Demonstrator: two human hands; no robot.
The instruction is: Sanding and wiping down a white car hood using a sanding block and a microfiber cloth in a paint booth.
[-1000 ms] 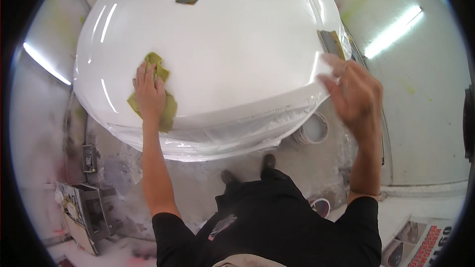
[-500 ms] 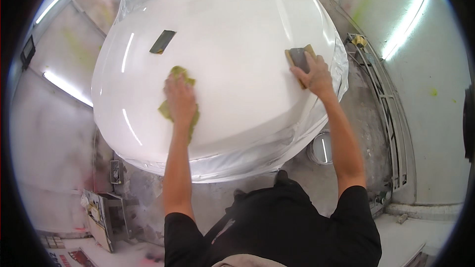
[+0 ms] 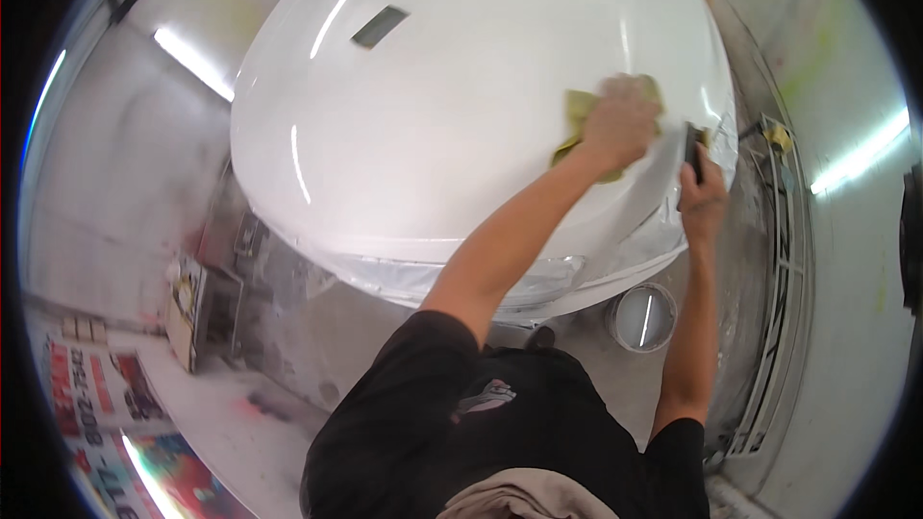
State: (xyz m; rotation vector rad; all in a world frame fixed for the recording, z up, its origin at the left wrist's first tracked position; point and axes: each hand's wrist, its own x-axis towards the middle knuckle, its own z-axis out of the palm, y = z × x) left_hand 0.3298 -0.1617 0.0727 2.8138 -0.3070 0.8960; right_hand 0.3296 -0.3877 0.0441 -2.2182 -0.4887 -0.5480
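A white car hood [image 3: 433,135] spreads in front of me. My left hand [image 3: 623,120] reaches across to its right part and presses a crumpled yellow-green cloth [image 3: 580,108] on the surface; motion blurs the fingers. Just right of it, at the hood's right edge, my right hand [image 3: 704,197] grips a dark sanding block [image 3: 693,149], lifted and turned edge-on, with a bit of yellowish sandpaper showing beside it. A small dark grey rectangular pad [image 3: 380,27] lies on the hood's far left part.
Clear plastic sheeting [image 3: 538,274] wraps the car's front. On the floor below stands a round bucket [image 3: 642,317] of liquid. A long metal rack [image 3: 784,259] runs along the right wall. At the left is a small stand [image 3: 204,312].
My left hand has swept the cloth rightward across the hood. My right hand has brought the sanding block off the surface to the right edge and tilted it up. The view has shifted.
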